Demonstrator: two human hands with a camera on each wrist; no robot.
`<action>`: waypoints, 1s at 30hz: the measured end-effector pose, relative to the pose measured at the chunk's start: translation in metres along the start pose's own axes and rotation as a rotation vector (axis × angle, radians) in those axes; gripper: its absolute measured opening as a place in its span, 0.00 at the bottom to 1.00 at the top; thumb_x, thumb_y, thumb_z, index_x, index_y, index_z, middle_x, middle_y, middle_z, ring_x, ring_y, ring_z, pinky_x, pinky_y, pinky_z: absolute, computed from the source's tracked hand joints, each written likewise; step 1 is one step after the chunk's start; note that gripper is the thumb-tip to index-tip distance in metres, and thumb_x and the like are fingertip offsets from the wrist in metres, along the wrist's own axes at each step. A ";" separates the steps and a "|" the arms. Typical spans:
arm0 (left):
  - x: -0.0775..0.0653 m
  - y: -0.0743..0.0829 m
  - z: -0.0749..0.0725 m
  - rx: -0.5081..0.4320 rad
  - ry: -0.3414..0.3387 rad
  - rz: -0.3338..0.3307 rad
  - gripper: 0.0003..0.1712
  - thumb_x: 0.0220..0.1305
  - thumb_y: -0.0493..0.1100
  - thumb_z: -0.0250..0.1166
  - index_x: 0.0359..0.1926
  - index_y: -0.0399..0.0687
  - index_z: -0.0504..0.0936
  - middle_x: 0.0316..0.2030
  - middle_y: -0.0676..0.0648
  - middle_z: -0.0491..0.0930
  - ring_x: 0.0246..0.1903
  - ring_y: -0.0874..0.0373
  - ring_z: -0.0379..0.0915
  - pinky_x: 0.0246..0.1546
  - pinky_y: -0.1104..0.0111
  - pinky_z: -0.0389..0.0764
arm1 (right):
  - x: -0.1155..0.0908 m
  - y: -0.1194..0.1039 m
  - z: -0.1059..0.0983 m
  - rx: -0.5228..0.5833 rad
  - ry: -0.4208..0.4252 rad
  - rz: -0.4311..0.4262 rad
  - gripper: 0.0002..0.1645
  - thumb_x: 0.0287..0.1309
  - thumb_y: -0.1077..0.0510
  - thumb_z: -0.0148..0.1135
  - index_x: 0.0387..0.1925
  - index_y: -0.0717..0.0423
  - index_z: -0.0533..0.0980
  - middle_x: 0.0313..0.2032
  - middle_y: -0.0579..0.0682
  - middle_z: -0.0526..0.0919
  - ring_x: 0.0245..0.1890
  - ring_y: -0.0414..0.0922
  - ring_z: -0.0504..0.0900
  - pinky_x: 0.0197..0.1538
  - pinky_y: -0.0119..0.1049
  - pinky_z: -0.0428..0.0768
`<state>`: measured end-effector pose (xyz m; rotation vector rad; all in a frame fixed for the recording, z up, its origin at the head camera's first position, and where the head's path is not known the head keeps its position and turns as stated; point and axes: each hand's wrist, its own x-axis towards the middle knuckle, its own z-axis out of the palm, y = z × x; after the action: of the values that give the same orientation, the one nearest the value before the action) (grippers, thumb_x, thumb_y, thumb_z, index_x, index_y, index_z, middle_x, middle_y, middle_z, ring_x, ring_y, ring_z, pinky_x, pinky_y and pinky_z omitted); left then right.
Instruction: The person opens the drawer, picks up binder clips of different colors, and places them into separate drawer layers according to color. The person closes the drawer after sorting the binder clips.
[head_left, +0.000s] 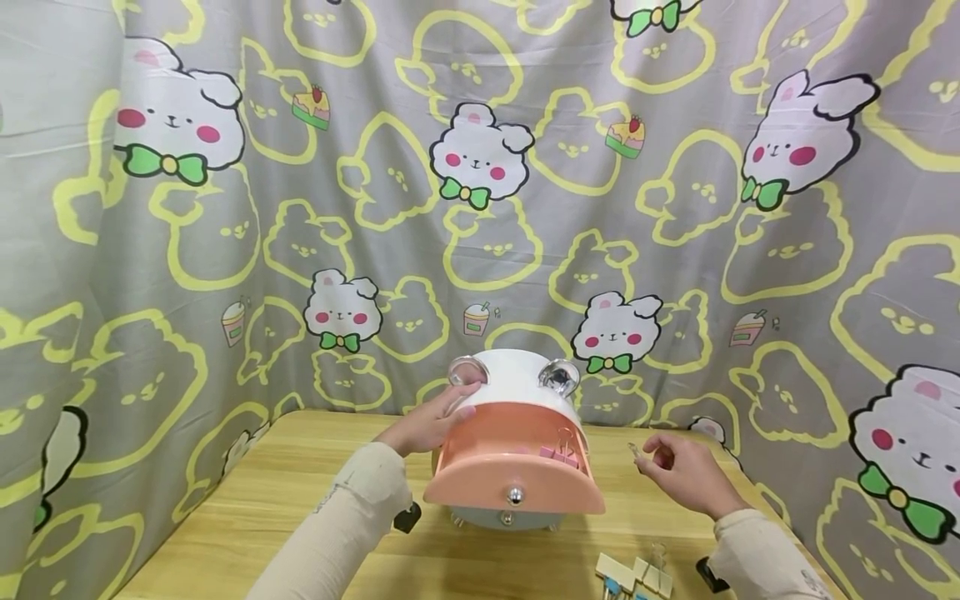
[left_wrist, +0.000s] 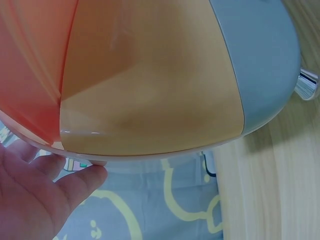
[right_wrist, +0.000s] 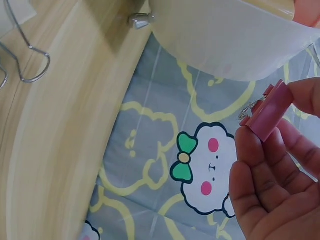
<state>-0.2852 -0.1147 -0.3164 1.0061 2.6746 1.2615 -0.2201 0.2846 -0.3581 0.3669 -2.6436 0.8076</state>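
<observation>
Nearest the viewer, cream binder clips (head_left: pixel 615 568) lie on the wooden table (head_left: pixel 315 483), with blue clips (head_left: pixel 612 585) beside them (the lower frame edge cuts off part of this group). Beyond these stands a bear-shaped drawer unit on short metallic feet. Its blue-grey bottom drawer (head_left: pixel 487 518) is closed and carries a silver knob; the left wrist view shows a tan middle drawer (left_wrist: pixel 155 85) above it, also closed. The coral top drawer (head_left: pixel 480 483) is pulled out toward the person, and pink binder clips (head_left: pixel 561 456) sit in its right-hand portion, one with a wire handle raised. To the right of the unit, the right hand (head_left: pixel 686 471) is above the table, thumb and fingertips closed in a pinch on a single pink-red binder clip (right_wrist: pixel 271 111); the clip is apart from the drawer. On the opposite side, the left hand (head_left: pixel 431 421) is extended, fingers only slightly bent, and rests against the side of the white shell (head_left: pixel 513 379) near the left silver ear (head_left: pixel 468 369); it carries nothing. Behind the table hangs a grey curtain (head_left: pixel 540 225), printed with white bears wearing green bows and yellow outlines.
</observation>
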 end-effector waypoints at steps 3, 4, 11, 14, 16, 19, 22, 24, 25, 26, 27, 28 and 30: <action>-0.001 0.000 0.002 0.011 0.001 -0.012 0.30 0.76 0.51 0.49 0.74 0.51 0.58 0.72 0.45 0.56 0.70 0.45 0.49 0.67 0.46 0.53 | -0.001 -0.003 0.001 0.007 0.014 -0.011 0.11 0.60 0.53 0.67 0.35 0.56 0.77 0.21 0.42 0.72 0.19 0.37 0.69 0.26 0.33 0.70; -0.001 -0.001 0.002 0.016 0.000 -0.014 0.30 0.76 0.52 0.49 0.74 0.51 0.58 0.72 0.45 0.55 0.70 0.44 0.49 0.66 0.45 0.53 | -0.001 -0.004 0.001 0.008 0.020 -0.014 0.11 0.59 0.53 0.67 0.35 0.56 0.77 0.21 0.42 0.72 0.19 0.36 0.69 0.26 0.33 0.70; -0.001 -0.003 0.000 0.031 -0.002 0.004 0.30 0.76 0.52 0.48 0.74 0.50 0.57 0.73 0.43 0.54 0.70 0.43 0.50 0.66 0.45 0.54 | 0.003 -0.014 -0.002 -0.026 0.037 -0.028 0.12 0.60 0.51 0.66 0.36 0.56 0.78 0.22 0.41 0.73 0.21 0.36 0.70 0.28 0.34 0.70; 0.000 -0.002 -0.001 0.043 -0.005 0.012 0.30 0.76 0.52 0.48 0.74 0.50 0.57 0.73 0.44 0.54 0.70 0.44 0.49 0.66 0.46 0.54 | 0.005 -0.018 -0.004 -0.027 0.052 -0.039 0.11 0.59 0.51 0.67 0.35 0.55 0.78 0.22 0.41 0.73 0.21 0.37 0.70 0.27 0.33 0.70; -0.001 -0.001 -0.001 0.047 -0.003 0.008 0.30 0.76 0.52 0.48 0.74 0.50 0.57 0.73 0.44 0.55 0.70 0.44 0.49 0.66 0.46 0.54 | 0.006 -0.020 -0.005 -0.027 0.059 -0.051 0.11 0.59 0.51 0.67 0.35 0.54 0.78 0.22 0.41 0.72 0.21 0.36 0.70 0.27 0.33 0.70; -0.002 0.001 -0.002 0.038 -0.001 -0.003 0.30 0.76 0.51 0.48 0.74 0.49 0.57 0.72 0.43 0.55 0.70 0.45 0.49 0.67 0.47 0.53 | 0.006 -0.022 -0.005 -0.025 0.071 -0.068 0.10 0.59 0.51 0.67 0.34 0.53 0.78 0.22 0.40 0.72 0.21 0.35 0.70 0.27 0.33 0.70; -0.003 0.003 -0.002 0.033 -0.002 -0.005 0.30 0.76 0.51 0.48 0.74 0.49 0.57 0.73 0.43 0.54 0.70 0.44 0.49 0.67 0.46 0.53 | 0.006 -0.024 -0.005 -0.028 0.092 -0.083 0.09 0.58 0.52 0.68 0.33 0.53 0.78 0.21 0.39 0.72 0.20 0.35 0.69 0.27 0.33 0.70; -0.003 0.003 -0.002 0.034 -0.001 -0.003 0.30 0.76 0.51 0.48 0.74 0.49 0.57 0.73 0.42 0.54 0.70 0.44 0.50 0.66 0.46 0.54 | 0.006 -0.025 -0.006 -0.028 0.102 -0.093 0.09 0.58 0.53 0.68 0.33 0.52 0.78 0.21 0.39 0.72 0.20 0.35 0.69 0.26 0.33 0.69; -0.003 0.003 -0.002 0.035 0.000 -0.001 0.30 0.76 0.51 0.48 0.74 0.49 0.56 0.73 0.42 0.53 0.70 0.44 0.50 0.66 0.46 0.54 | 0.006 -0.026 -0.006 -0.026 0.106 -0.096 0.09 0.58 0.53 0.68 0.32 0.52 0.78 0.21 0.39 0.72 0.20 0.35 0.69 0.26 0.33 0.69; -0.003 0.003 -0.002 0.034 -0.001 0.002 0.30 0.76 0.51 0.48 0.74 0.49 0.56 0.73 0.42 0.53 0.70 0.44 0.50 0.66 0.46 0.54 | 0.005 -0.027 -0.006 -0.026 0.110 -0.100 0.09 0.58 0.53 0.68 0.32 0.52 0.78 0.20 0.39 0.72 0.20 0.35 0.69 0.26 0.33 0.69; -0.003 0.002 -0.002 0.033 -0.003 0.003 0.30 0.76 0.50 0.48 0.74 0.49 0.56 0.73 0.42 0.53 0.70 0.44 0.49 0.67 0.46 0.54 | 0.006 -0.028 -0.007 -0.024 0.113 -0.104 0.09 0.58 0.53 0.68 0.32 0.52 0.79 0.20 0.39 0.72 0.20 0.35 0.69 0.26 0.33 0.69; -0.002 0.002 -0.002 0.031 -0.004 0.004 0.30 0.76 0.50 0.48 0.74 0.49 0.56 0.73 0.42 0.53 0.70 0.44 0.49 0.67 0.47 0.54 | 0.006 -0.029 -0.007 -0.021 0.113 -0.106 0.08 0.58 0.53 0.68 0.32 0.53 0.79 0.20 0.39 0.72 0.20 0.35 0.69 0.26 0.33 0.69; -0.002 0.001 -0.001 0.029 -0.005 0.002 0.30 0.76 0.51 0.48 0.74 0.49 0.56 0.73 0.43 0.53 0.70 0.45 0.48 0.67 0.47 0.53 | 0.006 -0.030 -0.008 -0.020 0.114 -0.111 0.08 0.58 0.53 0.68 0.32 0.53 0.79 0.20 0.39 0.72 0.20 0.35 0.69 0.26 0.33 0.69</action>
<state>-0.2838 -0.1161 -0.3153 1.0146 2.6966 1.2231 -0.2132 0.2640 -0.3349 0.4443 -2.4998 0.7441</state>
